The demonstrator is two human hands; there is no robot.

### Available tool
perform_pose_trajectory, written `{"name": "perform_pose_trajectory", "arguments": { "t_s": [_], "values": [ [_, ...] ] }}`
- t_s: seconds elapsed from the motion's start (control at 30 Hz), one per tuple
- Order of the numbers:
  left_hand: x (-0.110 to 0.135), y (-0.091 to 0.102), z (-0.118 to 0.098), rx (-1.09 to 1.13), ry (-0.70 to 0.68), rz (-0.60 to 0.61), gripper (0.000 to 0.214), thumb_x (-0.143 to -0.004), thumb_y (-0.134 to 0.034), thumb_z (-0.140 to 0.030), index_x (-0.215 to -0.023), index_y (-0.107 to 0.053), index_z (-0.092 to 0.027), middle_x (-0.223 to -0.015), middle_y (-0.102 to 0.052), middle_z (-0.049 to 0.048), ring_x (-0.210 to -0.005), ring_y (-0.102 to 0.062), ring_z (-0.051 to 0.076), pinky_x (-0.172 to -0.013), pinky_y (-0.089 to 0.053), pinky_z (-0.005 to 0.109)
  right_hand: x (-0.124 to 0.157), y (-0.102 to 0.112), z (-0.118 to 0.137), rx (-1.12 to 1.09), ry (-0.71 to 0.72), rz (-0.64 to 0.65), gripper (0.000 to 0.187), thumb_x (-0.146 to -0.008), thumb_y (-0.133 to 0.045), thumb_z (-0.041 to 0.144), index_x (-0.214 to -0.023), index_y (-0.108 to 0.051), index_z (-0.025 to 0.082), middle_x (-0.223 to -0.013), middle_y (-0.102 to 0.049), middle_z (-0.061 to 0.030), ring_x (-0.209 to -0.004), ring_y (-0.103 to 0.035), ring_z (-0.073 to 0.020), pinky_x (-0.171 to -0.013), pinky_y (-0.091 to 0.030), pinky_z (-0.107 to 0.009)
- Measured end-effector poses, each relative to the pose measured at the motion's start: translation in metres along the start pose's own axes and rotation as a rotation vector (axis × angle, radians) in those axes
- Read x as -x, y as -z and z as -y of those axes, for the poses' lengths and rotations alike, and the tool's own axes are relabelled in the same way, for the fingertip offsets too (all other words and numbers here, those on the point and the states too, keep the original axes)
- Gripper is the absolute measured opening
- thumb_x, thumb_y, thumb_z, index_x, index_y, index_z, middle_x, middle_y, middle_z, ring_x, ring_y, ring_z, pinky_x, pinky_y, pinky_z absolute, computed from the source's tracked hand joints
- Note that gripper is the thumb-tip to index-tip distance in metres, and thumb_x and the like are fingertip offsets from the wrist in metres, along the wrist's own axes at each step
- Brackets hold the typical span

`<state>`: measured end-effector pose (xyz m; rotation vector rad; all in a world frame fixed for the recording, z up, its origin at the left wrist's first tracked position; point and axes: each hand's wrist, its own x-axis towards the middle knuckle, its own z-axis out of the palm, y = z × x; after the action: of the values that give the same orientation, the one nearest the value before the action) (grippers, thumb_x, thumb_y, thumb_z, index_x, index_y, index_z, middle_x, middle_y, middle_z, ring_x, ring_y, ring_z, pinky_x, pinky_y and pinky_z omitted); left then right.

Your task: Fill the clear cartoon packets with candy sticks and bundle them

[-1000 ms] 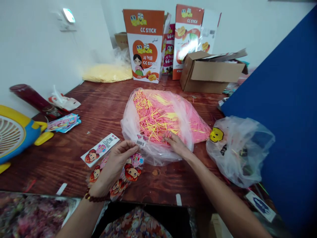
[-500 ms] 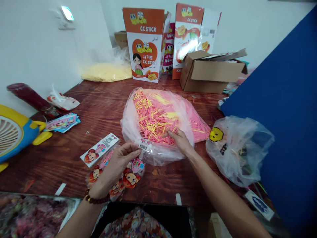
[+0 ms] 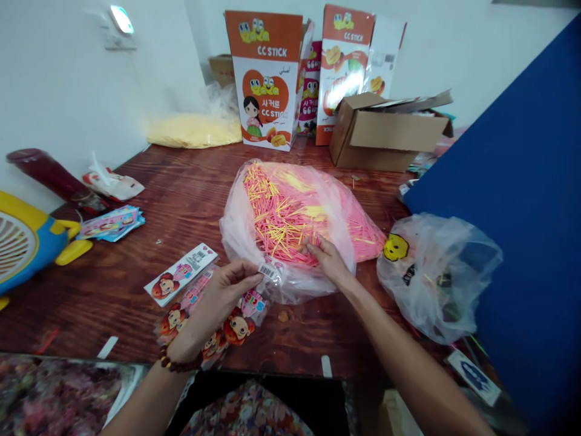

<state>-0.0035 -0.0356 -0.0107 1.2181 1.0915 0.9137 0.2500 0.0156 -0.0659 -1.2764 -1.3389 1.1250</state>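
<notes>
My left fingers (image 3: 247,267) are pinching a packet (image 3: 267,271) (likely slippery) by its barcode end, my right fingers (image 3: 321,246) holding brittle-looking sticks (image 3: 313,239).

A wall lamp (image 3: 121,20) glows; glare whitens one carton (image 3: 344,75).

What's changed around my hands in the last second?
Your left hand moved slightly right, carrying the barcoded packet it holds. Your right hand shifted slightly right, at the sticks. No new grip or release shows; the stick bag stayed put.
</notes>
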Motion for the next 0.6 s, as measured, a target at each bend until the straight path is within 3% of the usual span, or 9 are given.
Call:
{"name": "perform_pose_trajectory", "arguments": {
  "t_s": [0.13, 0.27, 0.47, 0.6],
  "values": [
    [-0.013, -0.01, -0.006, -0.05, -0.048, 0.093, 0.017, -0.076, -0.073, -0.033, -0.074, -0.066, -0.017, -0.069, -0.061, -0.0012, -0.064, -0.052, 0.012, -0.061, -0.041, 0.023, 0.007, -0.006, 0.031, -0.263, -0.108, 0.148, 0.029, -0.074, -0.066, 0.044, -0.087, -0.057, 0.02, -0.071, -0.062, 0.0, -0.072, -0.06, -0.0174, -0.071, -0.047, -0.031],
    [-0.032, -0.018, -0.003, -0.136, -0.081, 0.149, 0.017, -0.077, -0.07, -0.033, -0.078, -0.066, -0.017, -0.069, -0.061, -0.0008, -0.062, -0.051, 0.012, -0.06, -0.04, 0.023, 0.019, -0.014, 0.052, -0.325, -0.166, 0.27, 0.028, -0.073, -0.069, 0.042, -0.086, -0.058, 0.02, -0.078, -0.064, -0.0013, -0.068, -0.057, -0.0152, -0.064, -0.046, -0.028],
    [-0.036, -0.016, 0.005, -0.288, -0.086, 0.122, 0.017, -0.078, -0.066, -0.033, -0.075, -0.067, -0.016, -0.066, -0.062, 0.0, -0.058, -0.05, 0.013, -0.057, -0.039, 0.024, 0.025, -0.016, 0.05, 0.14, 0.081, 0.231, 0.016, -0.087, -0.056, 0.036, -0.083, -0.053, 0.021, -0.081, -0.062, -0.0006, -0.072, -0.055, -0.0151, -0.067, -0.043, -0.028],
    [-0.028, -0.018, 0.005, -0.267, -0.073, 0.144, 0.019, -0.079, -0.065, -0.031, -0.067, -0.066, -0.016, -0.061, -0.06, -0.0007, -0.055, -0.047, 0.012, -0.056, -0.036, 0.024, 0.031, -0.022, 0.046, 0.305, 0.138, 0.244, 0.011, -0.091, -0.048, 0.03, -0.084, -0.05, 0.022, -0.079, -0.06, -0.0003, -0.07, -0.053, -0.0152, -0.064, -0.04, -0.027]
  ]
}}
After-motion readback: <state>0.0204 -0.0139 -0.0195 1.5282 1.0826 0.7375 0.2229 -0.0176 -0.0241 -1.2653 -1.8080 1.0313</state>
